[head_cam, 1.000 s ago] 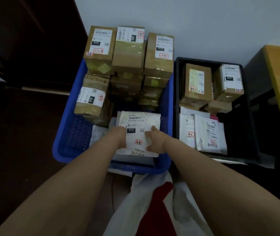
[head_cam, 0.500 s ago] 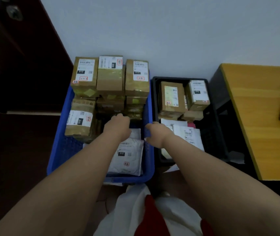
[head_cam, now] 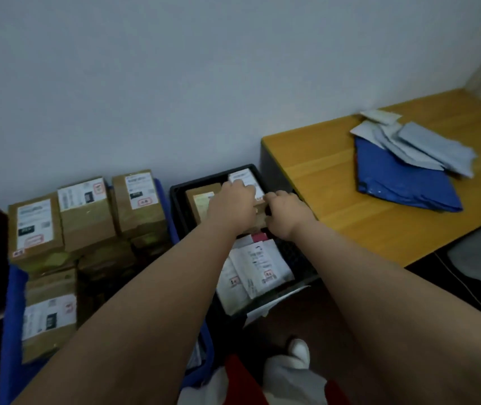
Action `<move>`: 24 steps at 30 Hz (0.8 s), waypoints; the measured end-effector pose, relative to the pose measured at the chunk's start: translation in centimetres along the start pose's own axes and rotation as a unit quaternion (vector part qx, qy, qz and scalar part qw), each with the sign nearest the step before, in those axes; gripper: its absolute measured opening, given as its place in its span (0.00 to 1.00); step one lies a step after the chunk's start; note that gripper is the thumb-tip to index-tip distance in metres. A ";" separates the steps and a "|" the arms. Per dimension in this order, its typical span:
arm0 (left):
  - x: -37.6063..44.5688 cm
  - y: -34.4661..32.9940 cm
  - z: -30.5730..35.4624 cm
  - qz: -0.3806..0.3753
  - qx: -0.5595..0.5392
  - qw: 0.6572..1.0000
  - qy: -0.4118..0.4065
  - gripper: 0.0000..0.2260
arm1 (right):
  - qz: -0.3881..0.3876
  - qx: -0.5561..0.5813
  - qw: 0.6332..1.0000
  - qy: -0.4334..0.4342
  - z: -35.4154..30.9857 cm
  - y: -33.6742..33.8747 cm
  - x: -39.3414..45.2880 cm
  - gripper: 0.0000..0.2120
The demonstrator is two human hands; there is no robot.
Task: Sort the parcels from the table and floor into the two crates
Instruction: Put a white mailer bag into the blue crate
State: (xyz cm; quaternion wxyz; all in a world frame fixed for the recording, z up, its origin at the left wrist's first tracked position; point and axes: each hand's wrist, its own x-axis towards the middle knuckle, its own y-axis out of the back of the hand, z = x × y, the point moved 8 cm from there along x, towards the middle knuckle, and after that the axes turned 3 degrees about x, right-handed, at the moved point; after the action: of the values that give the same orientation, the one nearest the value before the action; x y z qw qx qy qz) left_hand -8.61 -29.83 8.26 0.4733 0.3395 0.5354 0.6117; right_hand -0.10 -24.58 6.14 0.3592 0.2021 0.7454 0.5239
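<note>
Hands first: your left hand [head_cam: 231,204] and your right hand [head_cam: 285,213] are both stretched out over the black crate [head_cam: 181,197], side by side and nearly touching. They sit at the cardboard boxes [head_cam: 202,200] stacked at the far end of that crate. The fingers of your left hand curl down over the top of the box with the white label, so the box lies right under them. Your right hand is knuckles-up with its fingers bent toward the same stack, but I cannot tell whether either hand actually grips a box or only rests on it.

Nearer to you in the black crate lie flat white mailers [head_cam: 258,266] with printed labels, well short of your fingers. To the left stands the blue crate [head_cam: 14,317], piled with brown labelled parcels [head_cam: 86,214] that rise above its rim; neither hand touches them.

On your right is the wooden table [head_cam: 321,182], set against the wall. A blue plastic mailer [head_cam: 403,182] lies on it, with several pale grey mailers [head_cam: 420,147] heaped across its far edge. These are well apart from both hands
</note>
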 end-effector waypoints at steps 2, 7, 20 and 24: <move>2.2 0.0 3.2 0.007 -0.004 1.000 -0.027 0.16 | 0.016 0.014 1.000 -0.017 3.2 1.2 0.6 0.20; 8.2 -1.3 11.2 -0.005 -0.012 0.998 -0.063 0.15 | 0.039 0.021 0.998 -0.036 11.9 3.8 3.1 0.22; 25.2 -3.3 30.5 -0.008 -0.020 1.000 -0.006 0.21 | 0.049 0.027 0.997 -0.051 38.4 12.3 10.0 0.21; 29.3 -3.0 32.4 -0.015 0.009 1.000 0.007 0.21 | 0.058 0.037 0.997 -0.041 43.0 13.8 12.8 0.21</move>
State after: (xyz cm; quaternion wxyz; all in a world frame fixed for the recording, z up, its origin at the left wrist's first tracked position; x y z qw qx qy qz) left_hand 12.48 8.53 8.97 0.4755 0.3319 0.5488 0.6021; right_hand 22.50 16.54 6.49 0.3508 0.2798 0.7360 0.5069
